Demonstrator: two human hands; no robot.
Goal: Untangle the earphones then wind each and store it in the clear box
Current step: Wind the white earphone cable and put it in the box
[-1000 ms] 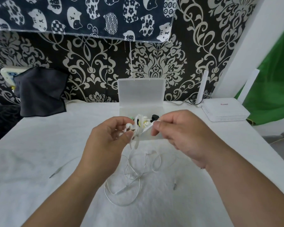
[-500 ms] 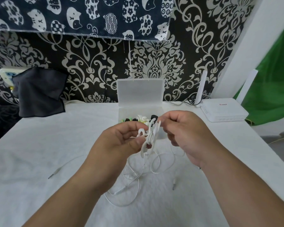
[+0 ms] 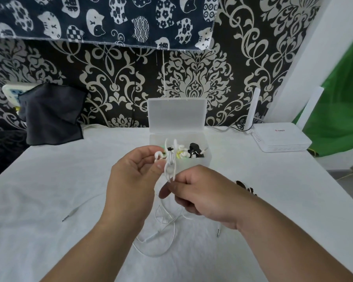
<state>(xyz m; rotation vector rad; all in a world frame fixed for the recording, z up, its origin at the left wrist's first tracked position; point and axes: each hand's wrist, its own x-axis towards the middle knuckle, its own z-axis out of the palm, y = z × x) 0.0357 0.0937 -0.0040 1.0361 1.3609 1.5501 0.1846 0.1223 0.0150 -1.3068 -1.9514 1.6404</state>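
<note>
Lower centre: loose cable (image 3: 154, 235) of the white earphone lies in slack loops on the white table cover (image 3: 49, 241). A jack plug (image 3: 218, 234) sits just right of the loops; can't confirm which lead it belongs to. A second plug (image 3: 66, 217) lies well apart at centre left.

Mid-frame: left hand (image 3: 135, 180) has its fingers curled, gripping a partly wound coil (image 3: 169, 163) of the white lead, with earbuds sticking out the top. Right hand (image 3: 202, 198) is just below and right of it, thumb and fingers pinching the strand that runs down from the coil. Small dark item (image 3: 246, 187) beside the right wrist, can't identify.

Behind the hands: clear box (image 3: 200, 162), lid (image 3: 176, 115) standing open. It already holds black, green and white sets.

Far right: white router (image 3: 281, 137). Far left: dark cloth (image 3: 51, 115).

My read: winding step, roughly midway on this set, with the tail not yet taken up. Next move needs the right hand to feed more turns round the coil. Keep tension light, watch that the slack loops don't knot, tuck the plug, then drop it in the box.
</note>
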